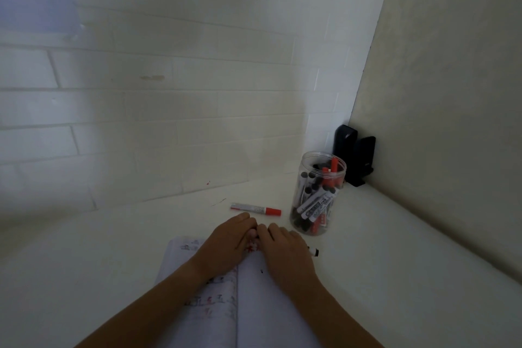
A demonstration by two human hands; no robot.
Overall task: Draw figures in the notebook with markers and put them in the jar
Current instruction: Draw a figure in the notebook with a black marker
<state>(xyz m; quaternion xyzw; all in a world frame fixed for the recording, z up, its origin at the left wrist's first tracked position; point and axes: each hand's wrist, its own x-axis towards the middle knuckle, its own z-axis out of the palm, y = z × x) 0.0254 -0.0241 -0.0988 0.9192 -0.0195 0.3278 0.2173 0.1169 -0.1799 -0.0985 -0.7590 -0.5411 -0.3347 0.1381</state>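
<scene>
An open notebook (254, 299) with small drawings on its left page lies on the white table near me. My left hand (226, 246) and my right hand (285, 251) meet over its top edge, fingers curled around a marker (314, 251). Most of that marker is hidden; a black end pokes out to the right of my right hand, and a bit of white and red shows between my fingertips. A red-capped marker (255, 209) lies on the table just beyond my hands. The clear plastic jar (303, 167) stands to the right, open, holding several black and red markers.
The white table (113, 234) meets a white brick wall (169, 121) at the back and a beige wall (437, 121) on the right. A black object (354, 158) stands in the corner behind the jar.
</scene>
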